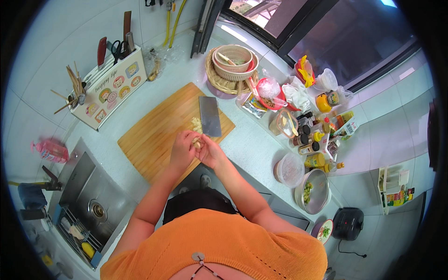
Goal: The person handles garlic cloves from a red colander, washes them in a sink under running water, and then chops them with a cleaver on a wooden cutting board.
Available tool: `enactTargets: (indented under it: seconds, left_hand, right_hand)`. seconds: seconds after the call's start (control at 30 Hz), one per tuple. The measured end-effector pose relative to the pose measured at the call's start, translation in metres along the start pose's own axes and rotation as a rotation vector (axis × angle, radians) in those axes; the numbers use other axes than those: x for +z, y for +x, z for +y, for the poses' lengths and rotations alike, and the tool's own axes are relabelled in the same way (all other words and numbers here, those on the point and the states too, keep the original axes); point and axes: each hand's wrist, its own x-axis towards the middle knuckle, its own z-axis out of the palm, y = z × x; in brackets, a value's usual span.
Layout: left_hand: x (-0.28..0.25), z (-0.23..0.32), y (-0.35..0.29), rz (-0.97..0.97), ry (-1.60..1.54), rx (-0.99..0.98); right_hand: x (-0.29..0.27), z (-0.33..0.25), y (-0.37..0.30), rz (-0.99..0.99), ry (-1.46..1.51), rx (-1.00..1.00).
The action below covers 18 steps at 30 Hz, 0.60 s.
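Observation:
My left hand (183,148) and my right hand (208,150) meet over the near edge of a wooden cutting board (158,135). Between their fingertips they pinch a small pale piece of food (198,143). A little pile of pale chopped bits (196,124) lies on the board just beyond the hands. A broad cleaver (210,115) rests flat on the board beside that pile, its blade pointing away from me. Neither hand touches the cleaver.
A steel sink (88,196) sits to the left, with a pink bottle (50,150) behind it. A knife and chopstick holder (109,86) stands at the back left. Woven baskets (231,65), bags, seasoning bottles (310,137), a lidded tub (289,169) and a metal bowl (313,191) crowd the right.

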Motion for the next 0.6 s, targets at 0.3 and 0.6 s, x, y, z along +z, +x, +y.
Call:
enactTargets:
  seconds: [0.3, 0.6]
  left_hand:
    - [0.039, 0.009, 0.059, 0.053, -0.165, -0.148]
    - [0.113, -0.004, 0.229, 0.116, 0.103, 0.109]
  right_hand:
    - [-0.021, -0.080, -0.012, 0.071, -0.028, -0.184]
    - [0.008, -0.250, 0.016, 0.024, 0.119, -0.507]
